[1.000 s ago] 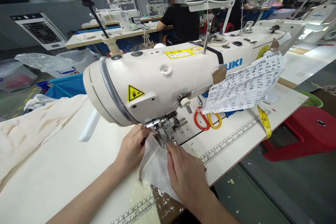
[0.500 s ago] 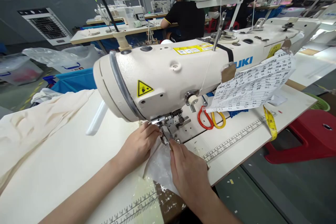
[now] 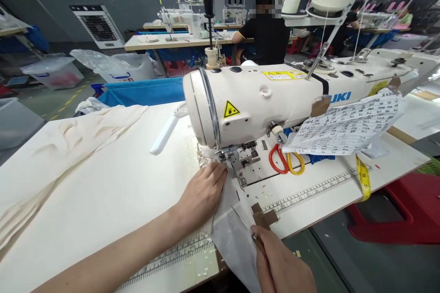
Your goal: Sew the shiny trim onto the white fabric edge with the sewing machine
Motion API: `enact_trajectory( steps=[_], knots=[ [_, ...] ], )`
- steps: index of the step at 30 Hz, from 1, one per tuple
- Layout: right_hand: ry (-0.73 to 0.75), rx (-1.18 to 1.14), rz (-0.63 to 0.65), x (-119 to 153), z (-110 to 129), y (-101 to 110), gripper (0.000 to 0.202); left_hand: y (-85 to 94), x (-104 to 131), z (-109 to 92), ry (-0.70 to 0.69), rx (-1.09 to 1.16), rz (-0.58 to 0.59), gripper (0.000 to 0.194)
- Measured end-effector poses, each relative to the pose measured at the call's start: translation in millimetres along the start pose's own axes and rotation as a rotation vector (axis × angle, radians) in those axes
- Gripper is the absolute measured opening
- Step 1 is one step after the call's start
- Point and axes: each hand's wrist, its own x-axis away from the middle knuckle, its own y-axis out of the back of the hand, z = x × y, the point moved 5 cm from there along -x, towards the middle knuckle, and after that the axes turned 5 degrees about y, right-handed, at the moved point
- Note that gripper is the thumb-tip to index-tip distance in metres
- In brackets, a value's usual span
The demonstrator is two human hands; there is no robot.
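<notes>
A white sewing machine (image 3: 247,100) stands over the white table (image 3: 130,183). My left hand (image 3: 204,190) is closed beside the needle area, its fingers pressing a pale fabric piece (image 3: 233,238) that runs toward the table's front edge. What its fingertips pinch is partly hidden. Lower right, my right hand (image 3: 282,261) is closed around the brown handle of a thin pointed tool (image 3: 242,219), whose metal tip lies over the fabric.
Red and yellow scissor handles (image 3: 279,159) lie right of the needle area, below a handwritten sheet (image 3: 347,123). A yellow tape measure (image 3: 363,178) hangs over the front edge. Cream cloth (image 3: 65,146) covers the left side. A person (image 3: 264,32) sits behind.
My right hand has moved away from the needle area, down and toward me, and the thin tool now shows. My left hand stays near the needle area. The camera view has shifted left.
</notes>
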Motion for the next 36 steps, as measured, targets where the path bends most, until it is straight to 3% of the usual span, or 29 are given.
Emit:
enact_trajectory(
  steps=[4, 10, 15, 26, 36],
  knots=[
    [0.036, 0.033, -0.017, -4, -4, 1, 0.035, -1.2, 10, 2, -0.003, 0.085, -0.016, 0.043],
    [0.123, 0.041, 0.062, -4, -7, -4, 0.037, -0.1, 14, 8, -0.019, 0.151, -0.062, 0.046],
    [0.095, 0.082, 0.115, -16, -4, -4, 0.036, -3.6, 12, 8, 0.003, 0.113, -0.036, 0.046],
    [0.059, 0.129, 0.108, -42, 1, 2, 0.034, -6.2, 8, 7, 0.088, 0.090, 0.004, 0.047],
    [0.024, 0.141, 0.147, -52, 2, -4, 0.034, -4.2, 19, -4, 0.050, 0.025, 0.019, 0.050]
  ],
)
